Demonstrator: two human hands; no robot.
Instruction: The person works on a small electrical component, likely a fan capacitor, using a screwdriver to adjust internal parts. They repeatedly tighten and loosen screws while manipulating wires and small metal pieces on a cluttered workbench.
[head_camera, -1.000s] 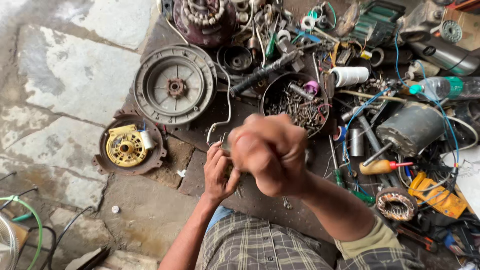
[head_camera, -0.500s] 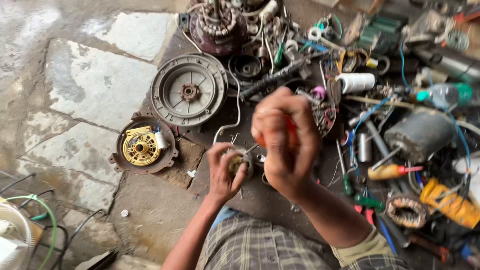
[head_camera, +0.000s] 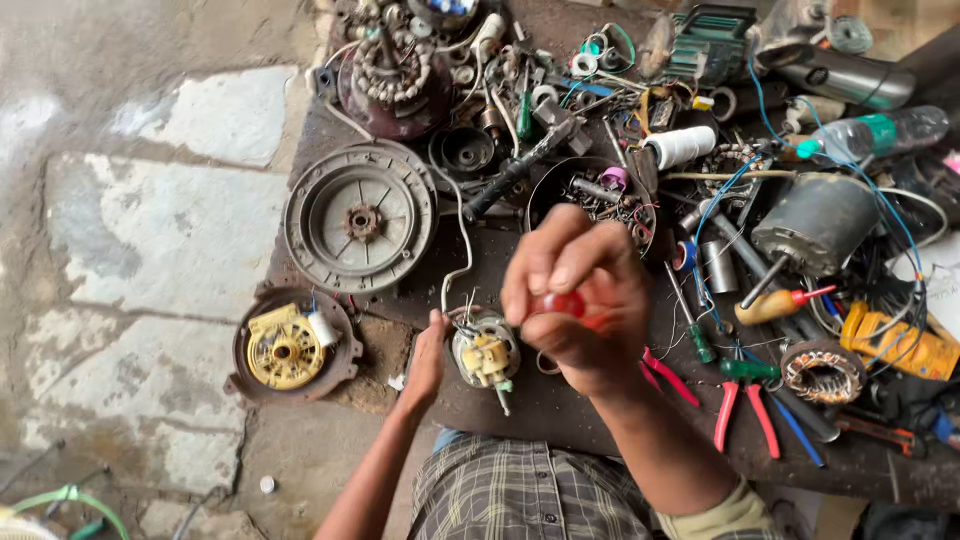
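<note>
My right hand (head_camera: 580, 300) is raised toward the camera, its fingers closed around a red-handled tool (head_camera: 562, 304), probably a screwdriver, whose tip is hidden. Just below and left of it, a small round motor part (head_camera: 486, 353) with a yellow insert and thin wires rests on the dark workboard (head_camera: 560, 410). My left hand (head_camera: 428, 362) touches the left side of that part, steadying it. A white wire runs from the part up toward the large grey round motor cover (head_camera: 360, 218).
A yellow-cored winding in a round housing (head_camera: 288, 346) lies left of my hands. Behind are a bowl of small parts (head_camera: 595, 195), a grey motor (head_camera: 815, 222), an orange-handled screwdriver (head_camera: 778, 303), red pliers (head_camera: 745, 405) and a copper coil (head_camera: 822, 370). Stone floor (head_camera: 140, 230) lies left.
My right hand has lifted off the small motor part, uncovering it and the red handle. The view has shifted, so the bench things sit further right.
</note>
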